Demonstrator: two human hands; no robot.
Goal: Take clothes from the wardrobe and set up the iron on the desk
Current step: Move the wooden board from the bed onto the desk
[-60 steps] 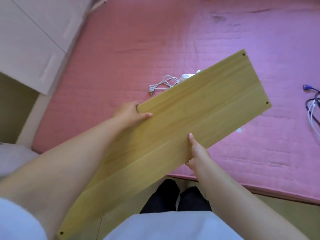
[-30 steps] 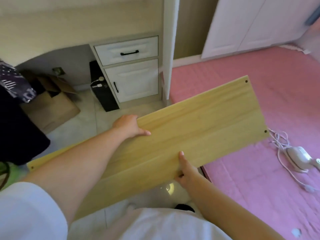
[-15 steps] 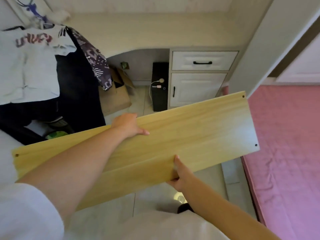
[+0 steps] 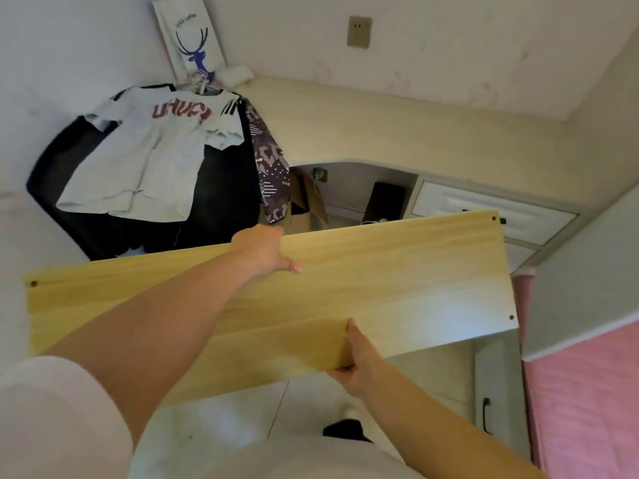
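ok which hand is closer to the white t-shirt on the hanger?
Left. The left hand grips the wooden board's far edge, just below-right of the white t-shirt. The right hand holds the near edge, farther away.

One wooden board [image 4: 380,288], two hands [image 4: 262,248], one white T-shirt [image 4: 155,157], one wall socket [image 4: 359,31], one paper bag [image 4: 190,36].

A white paper bag [image 4: 190,36] with a blue deer print leans in the desk's far left corner beside a wall socket [image 4: 359,32], while a cardboard box [image 4: 304,205] and a black computer tower [image 4: 384,202] sit under the desk.
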